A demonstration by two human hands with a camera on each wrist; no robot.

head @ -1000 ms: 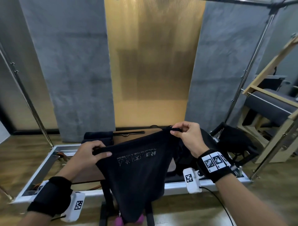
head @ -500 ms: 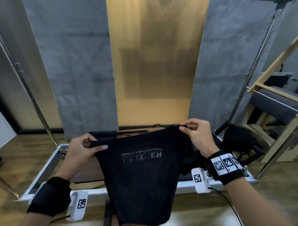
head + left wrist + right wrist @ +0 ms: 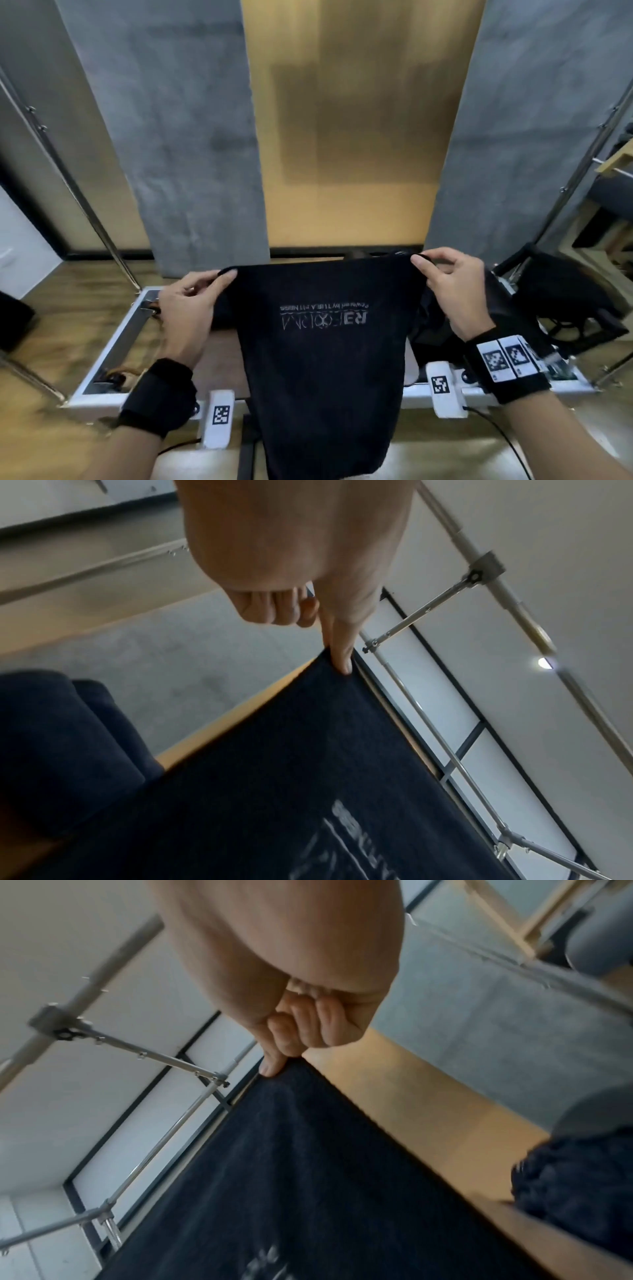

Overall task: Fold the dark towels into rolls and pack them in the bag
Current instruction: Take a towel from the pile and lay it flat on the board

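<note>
A dark towel [image 3: 322,359] with pale printed lettering hangs stretched in the air between both hands, its lower end dropping past the frame's bottom. My left hand [image 3: 191,301] pinches the towel's top left corner [image 3: 337,666] between thumb and forefinger. My right hand [image 3: 448,291] pinches the top right corner [image 3: 274,1072] the same way. A crumpled dark cloth heap [image 3: 428,325] lies on the bench behind the towel, by my right wrist. Dark rolled towels [image 3: 61,745] show beside the held towel in the left wrist view.
A white-framed exercise bench [image 3: 113,346] with a brown board stands below the towel. A black bag-like object [image 3: 575,301] sits at the right. Slanted metal poles [image 3: 82,202] flank the bench. A wooden apparatus [image 3: 616,164] stands far right. Grey and gold wall panels lie behind.
Both hands have raised the towel and pulled its top edge wider and taut. The view has tilted up, so the towel's lower end hangs out of frame.
</note>
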